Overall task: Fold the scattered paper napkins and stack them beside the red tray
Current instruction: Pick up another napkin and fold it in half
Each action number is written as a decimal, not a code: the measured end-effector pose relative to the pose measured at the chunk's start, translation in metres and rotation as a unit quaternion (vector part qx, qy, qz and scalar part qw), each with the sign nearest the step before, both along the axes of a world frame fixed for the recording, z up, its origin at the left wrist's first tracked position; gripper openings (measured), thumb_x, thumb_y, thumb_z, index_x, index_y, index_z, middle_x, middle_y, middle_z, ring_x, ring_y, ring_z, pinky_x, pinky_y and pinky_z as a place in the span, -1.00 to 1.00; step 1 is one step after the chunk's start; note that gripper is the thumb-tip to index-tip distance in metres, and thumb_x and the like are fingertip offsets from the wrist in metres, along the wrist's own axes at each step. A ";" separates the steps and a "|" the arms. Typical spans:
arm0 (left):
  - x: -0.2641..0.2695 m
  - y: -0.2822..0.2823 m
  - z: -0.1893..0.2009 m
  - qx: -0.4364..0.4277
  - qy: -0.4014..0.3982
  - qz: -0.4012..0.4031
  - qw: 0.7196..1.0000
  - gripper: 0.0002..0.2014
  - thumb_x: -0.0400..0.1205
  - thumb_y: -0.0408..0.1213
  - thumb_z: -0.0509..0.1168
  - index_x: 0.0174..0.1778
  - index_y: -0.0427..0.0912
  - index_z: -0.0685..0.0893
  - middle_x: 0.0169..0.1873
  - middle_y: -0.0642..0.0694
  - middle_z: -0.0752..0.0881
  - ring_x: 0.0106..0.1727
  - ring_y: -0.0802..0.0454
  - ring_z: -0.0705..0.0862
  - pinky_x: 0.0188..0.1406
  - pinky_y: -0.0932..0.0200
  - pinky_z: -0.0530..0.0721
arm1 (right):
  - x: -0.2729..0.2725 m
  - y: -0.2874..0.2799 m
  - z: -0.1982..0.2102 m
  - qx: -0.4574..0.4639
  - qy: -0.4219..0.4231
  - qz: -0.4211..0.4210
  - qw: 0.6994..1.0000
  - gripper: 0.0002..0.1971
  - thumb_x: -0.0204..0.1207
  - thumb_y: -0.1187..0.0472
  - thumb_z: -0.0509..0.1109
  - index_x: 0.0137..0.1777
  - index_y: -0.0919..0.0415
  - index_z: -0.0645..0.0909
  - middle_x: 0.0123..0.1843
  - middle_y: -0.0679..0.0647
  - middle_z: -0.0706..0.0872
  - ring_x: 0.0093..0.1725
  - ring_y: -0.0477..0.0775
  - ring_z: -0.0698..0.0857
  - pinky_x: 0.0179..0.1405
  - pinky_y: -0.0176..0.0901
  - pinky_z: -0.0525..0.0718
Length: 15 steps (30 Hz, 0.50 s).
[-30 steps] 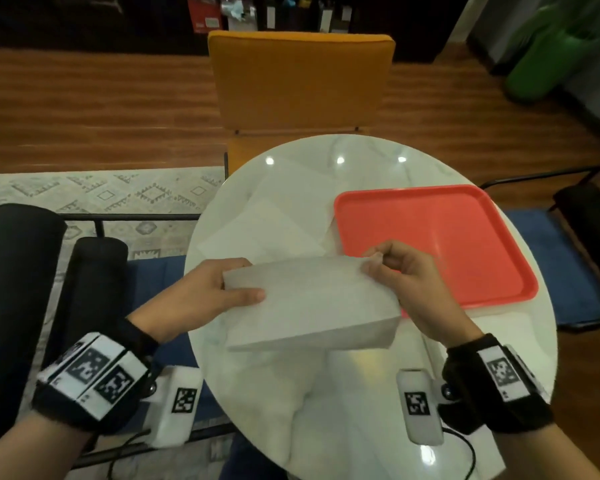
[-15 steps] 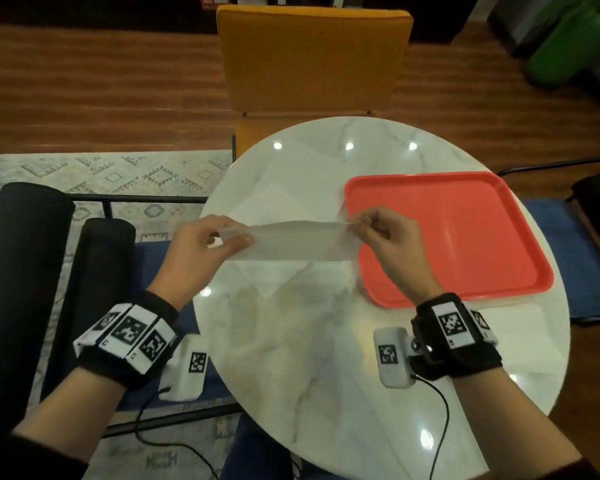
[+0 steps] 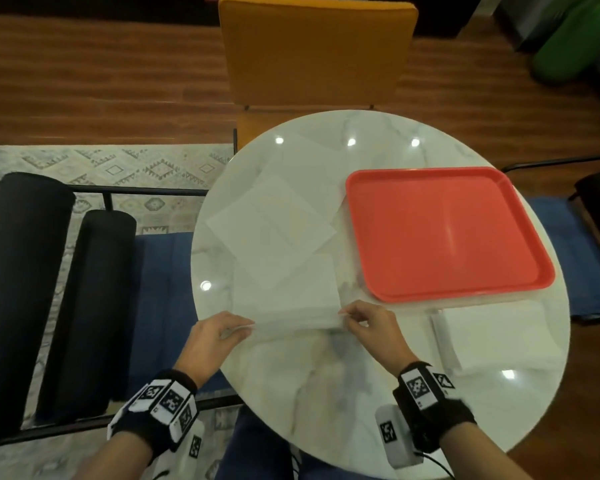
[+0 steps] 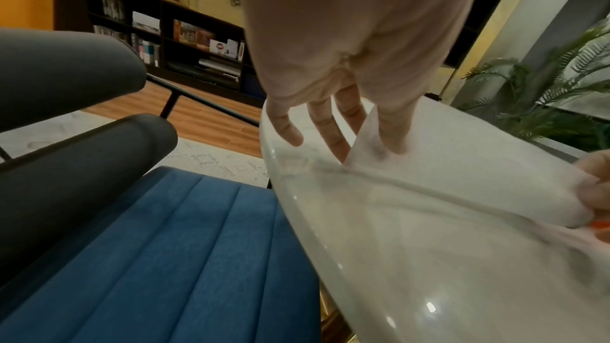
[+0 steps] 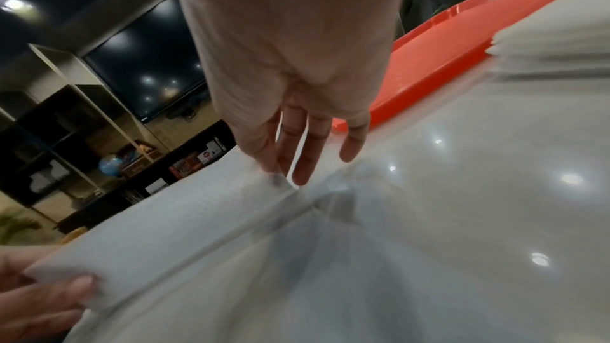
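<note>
A white paper napkin lies low over the white marble table, stretched between both hands. My left hand pinches its left end, and my right hand pinches its right corner. The right wrist view shows the finger and thumb nipping the napkin edge, with the other fingers spread. In the left wrist view the napkin runs from my left fingers across to the right hand. The red tray sits to the right. A stack of folded napkins lies in front of it.
Several unfolded napkins overlap on the table left of the tray. An orange chair stands behind the table. A blue padded seat with black armrests is at the left, close to the table's edge.
The napkin was held up in the air between both hands; both hands have now brought it down and nearer to me, low over the table's front part.
</note>
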<state>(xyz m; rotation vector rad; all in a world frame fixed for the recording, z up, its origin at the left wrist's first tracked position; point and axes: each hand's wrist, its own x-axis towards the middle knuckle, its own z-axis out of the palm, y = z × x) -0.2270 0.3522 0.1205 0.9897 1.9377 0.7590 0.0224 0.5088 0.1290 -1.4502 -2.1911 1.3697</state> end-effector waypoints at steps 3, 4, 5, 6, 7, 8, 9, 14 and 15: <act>-0.006 0.015 0.007 0.003 -0.015 0.042 0.999 -0.89 0.56 -0.24 0.42 -0.04 0.03 0.76 -0.11 0.16 0.76 -0.01 0.28 0.67 -0.04 0.50 0.52 | -0.014 0.019 0.005 0.038 -0.003 -0.015 0.999 -0.90 0.49 0.35 0.42 -0.05 0.23 0.74 -0.19 0.08 0.81 -0.24 -0.10 0.71 -0.21 -0.56 0.53; -0.009 0.023 0.009 0.009 -0.017 0.055 0.998 -0.90 0.56 -0.26 0.42 -0.04 -0.02 0.76 -0.14 0.14 0.76 -0.03 0.25 0.67 -0.08 0.52 0.51 | -0.021 0.028 0.007 0.051 -0.013 -0.016 0.998 -0.89 0.50 0.33 0.42 -0.02 0.25 0.74 -0.19 0.08 0.81 -0.22 -0.06 0.72 -0.19 -0.48 0.55; -0.014 0.032 0.011 0.009 -0.020 0.066 0.998 -0.91 0.57 -0.26 0.41 -0.04 -0.07 0.76 -0.17 0.12 0.76 -0.07 0.24 0.68 -0.11 0.51 0.52 | -0.028 0.036 0.009 0.061 -0.022 -0.017 0.998 -0.88 0.51 0.31 0.40 -0.01 0.26 0.73 -0.20 0.08 0.80 -0.20 -0.01 0.72 -0.17 -0.37 0.57; -0.019 0.041 0.013 0.009 -0.020 0.074 0.997 -0.91 0.57 -0.25 0.41 -0.05 -0.13 0.75 -0.18 0.05 0.77 -0.09 0.19 0.69 -0.11 0.45 0.56 | -0.036 0.044 0.010 0.068 -0.032 -0.018 0.997 -0.88 0.52 0.31 0.39 -0.01 0.27 0.73 -0.21 0.09 0.80 -0.19 0.03 0.72 -0.16 -0.29 0.56; -0.025 0.050 0.013 0.005 -0.016 0.079 0.997 -0.86 0.57 -0.22 0.41 -0.04 -0.20 0.75 -0.17 -0.04 0.78 -0.09 0.10 0.70 -0.08 0.32 0.61 | -0.044 0.052 0.011 0.073 -0.040 -0.021 0.996 -0.87 0.52 0.32 0.37 -0.01 0.27 0.72 -0.22 0.11 0.79 -0.19 0.06 0.71 -0.15 -0.24 0.55; -0.030 0.058 0.012 0.002 -0.010 0.082 0.997 -0.81 0.57 -0.19 0.41 -0.05 -0.25 0.75 -0.15 -0.14 0.79 -0.08 -0.02 0.72 -0.05 0.18 0.65 | -0.051 0.058 0.010 0.074 -0.044 -0.026 0.996 -0.87 0.51 0.34 0.35 -0.01 0.27 0.71 -0.23 0.13 0.79 -0.17 0.10 0.71 -0.13 -0.22 0.56; -0.034 0.064 0.010 -0.004 -0.002 0.086 0.996 -0.79 0.58 -0.17 0.40 -0.09 -0.29 0.75 -0.17 -0.23 0.78 -0.08 -0.14 0.73 -0.04 0.07 0.65 | -0.058 0.064 0.009 0.071 -0.046 -0.030 0.996 -0.86 0.51 0.36 0.34 -0.01 0.28 0.70 -0.23 0.16 0.79 -0.16 0.14 0.70 -0.12 -0.20 0.57; -0.037 0.079 0.006 -0.048 0.014 0.079 0.996 -0.75 0.58 -0.19 0.38 0.06 -0.29 0.68 0.02 -0.30 0.72 0.06 -0.23 0.69 0.04 0.02 0.62 | -0.080 0.077 0.002 0.039 -0.081 -0.023 0.996 -0.79 0.55 0.40 0.26 0.14 0.32 0.61 -0.15 0.20 0.69 -0.07 0.20 0.64 -0.16 -0.16 0.54; -0.035 0.079 0.006 -0.056 0.044 0.074 0.995 -0.65 0.58 -0.15 0.39 0.24 -0.19 0.61 0.17 -0.26 0.64 0.16 -0.19 0.65 0.15 -0.03 0.61 | -0.081 0.076 0.002 0.044 -0.090 -0.025 0.995 -0.74 0.55 0.39 0.28 0.22 0.32 0.57 -0.02 0.24 0.68 0.01 0.23 0.65 -0.08 -0.09 0.60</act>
